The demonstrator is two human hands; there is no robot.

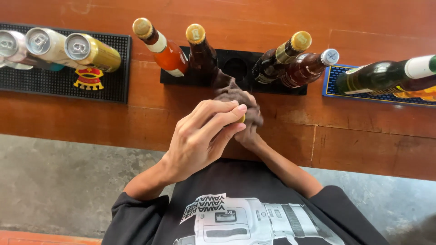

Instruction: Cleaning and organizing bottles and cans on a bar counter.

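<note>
Gold shows under the fingertips of the left hand (200, 136) at frame centre: a bottle cap (243, 119), pinched from above. The bottle itself is hidden beneath; the right hand (247, 129) wraps a dark cloth (236, 97) around it, fingers closed tight. Judging by this, a clean turn needs the cloth hand steady and low, with the upper fingers kept square on the cap. Other bottles (202, 52) wait in a black holder (236, 68) above.

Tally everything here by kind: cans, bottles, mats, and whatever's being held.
Cans: 3
Bottles standing in clear view: 5
Mats and trays: 3
Gold-capped item in left hand: 1
Total: 12
</note>
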